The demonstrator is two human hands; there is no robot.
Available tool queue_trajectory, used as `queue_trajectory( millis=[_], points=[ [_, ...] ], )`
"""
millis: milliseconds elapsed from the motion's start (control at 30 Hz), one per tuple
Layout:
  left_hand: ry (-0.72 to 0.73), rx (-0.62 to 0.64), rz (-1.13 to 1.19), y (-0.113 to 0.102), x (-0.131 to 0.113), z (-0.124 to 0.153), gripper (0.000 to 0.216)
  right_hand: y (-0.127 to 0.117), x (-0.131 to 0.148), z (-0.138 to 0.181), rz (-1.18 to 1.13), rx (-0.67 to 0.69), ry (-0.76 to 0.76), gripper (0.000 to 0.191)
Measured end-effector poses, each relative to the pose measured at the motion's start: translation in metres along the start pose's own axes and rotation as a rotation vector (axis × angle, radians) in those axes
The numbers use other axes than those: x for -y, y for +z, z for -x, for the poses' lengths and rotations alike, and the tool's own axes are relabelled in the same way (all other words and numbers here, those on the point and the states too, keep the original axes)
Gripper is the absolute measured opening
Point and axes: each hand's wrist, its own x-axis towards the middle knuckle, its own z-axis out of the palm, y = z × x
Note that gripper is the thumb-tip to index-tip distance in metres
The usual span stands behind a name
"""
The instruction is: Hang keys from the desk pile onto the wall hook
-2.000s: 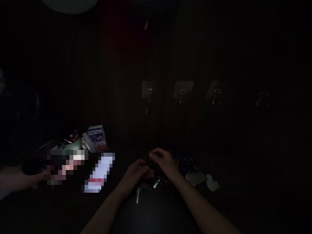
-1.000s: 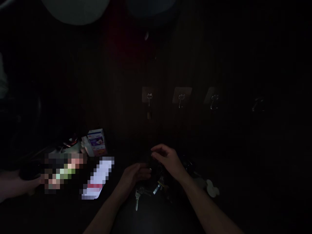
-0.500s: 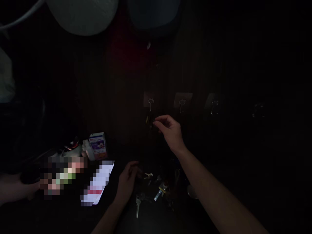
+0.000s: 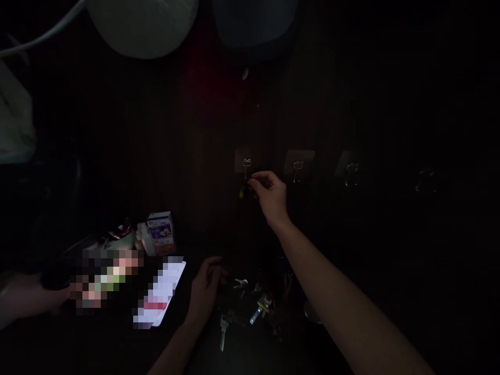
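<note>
The right hand (image 4: 270, 197) is raised in front of a dark vertical-panelled wall, with thumb and fingertips drawn together in a pinch just below and right of the leftmost adhesive wall hook (image 4: 247, 167). Whether the pinch grips an item cannot be determined, as the area is too dark. A small yellow item (image 4: 241, 194) lies just left of the fingertips, directly below that hook. Three further hooks of the same type run rightward at matching height, the nearest at (image 4: 298, 171). The left hand (image 4: 205, 290) is partly open, fingers loosely curled, with no held item visible. It is positioned low, just beside a loose bunch of keys (image 4: 250, 306) lying on a dark surface (image 4: 242, 354), one silver key (image 4: 223, 333) pointing toward the viewer. Left of the left hand lies a flat white-and-red item (image 4: 159, 294), its print obscured. Behind it stand a printed carton (image 4: 160, 233) and a white bottle (image 4: 142, 239). At far left, another person's hand (image 4: 31, 297) holds a dark object (image 4: 54, 276) beside a pixelated package (image 4: 105, 278).
</note>
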Motion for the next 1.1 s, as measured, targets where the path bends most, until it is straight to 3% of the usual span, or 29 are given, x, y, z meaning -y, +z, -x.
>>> queue_trajectory(
  millis=[167,633,1100],
  points=[
    [0.01,0.013,-0.01,0.0,0.003,-0.001,0.024,0.002,-0.007,0.003,0.068,0.004,-0.056,0.008],
    [0.03,-0.099,-0.124,-0.012,0.011,-0.013,0.025,-0.018,-0.02,0.033,0.05,0.127,0.026,0.025],
    [0.093,-0.088,-0.221,-0.016,0.02,-0.019,0.02,-0.059,-0.045,0.11,0.345,0.416,0.114,0.023]
  ],
)
